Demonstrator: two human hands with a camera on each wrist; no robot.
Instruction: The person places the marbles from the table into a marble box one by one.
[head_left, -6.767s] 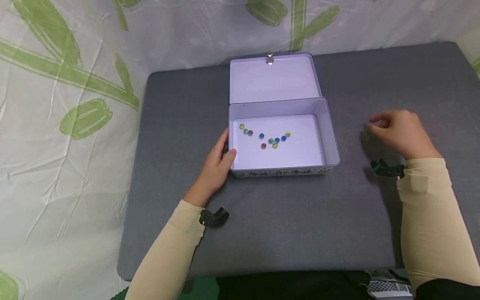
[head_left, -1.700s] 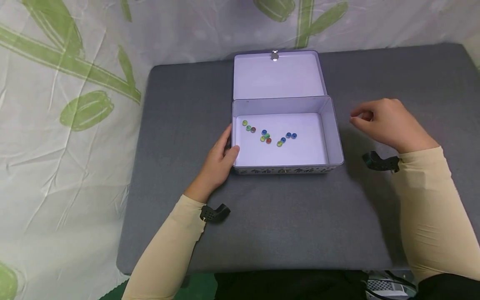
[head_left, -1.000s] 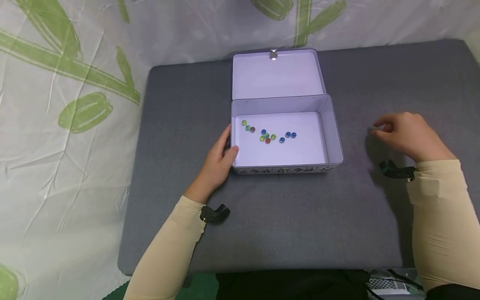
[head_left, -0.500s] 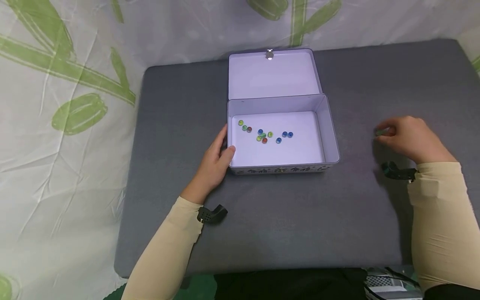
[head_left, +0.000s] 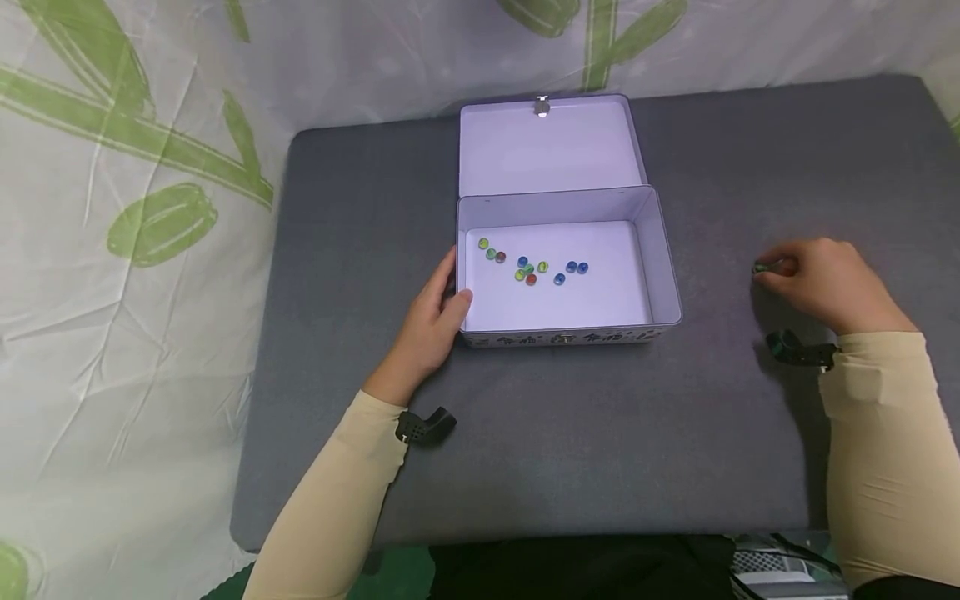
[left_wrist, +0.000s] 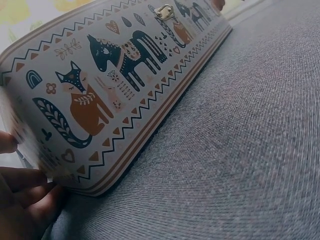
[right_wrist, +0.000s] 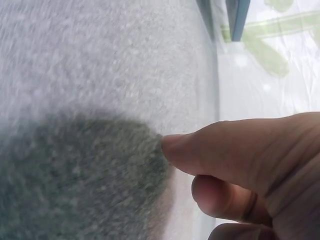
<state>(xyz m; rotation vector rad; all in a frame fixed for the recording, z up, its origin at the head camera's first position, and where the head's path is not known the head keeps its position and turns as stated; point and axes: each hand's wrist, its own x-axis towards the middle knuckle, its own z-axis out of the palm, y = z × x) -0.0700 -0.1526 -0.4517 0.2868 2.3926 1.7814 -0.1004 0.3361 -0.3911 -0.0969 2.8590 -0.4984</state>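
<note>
An open lidded tin box (head_left: 663,258) stands on the grey table, its lid (head_left: 551,154) folded back. Inside lie several glass marbles (head_left: 572,267), blue, green, yellow-green and red. My left hand (head_left: 422,337) grips the left end of the box, thumb at the rim and fingers along the outer wall. In the left wrist view, its fingers (left_wrist: 25,180) touch the corner beside the front wall (left_wrist: 122,75), printed with foxes and horses. To the right of the box, my right hand (head_left: 832,283) pinches a green marble (head_left: 760,268) between thumb and forefinger, low over the table; the right wrist view hides the marble.
The grey cloth-covered table (head_left: 615,442) extends around the box on all sides. A white curtain (head_left: 375,58) with green leaf prints hangs behind and to the left. A metal clasp (head_left: 542,106) sits at the lid's far edge.
Over the last seconds my right hand moves from near the box back to the right and takes up a green marble. Marbles in the box shift, a yellow-green one rolling left. My left hand stays.
</note>
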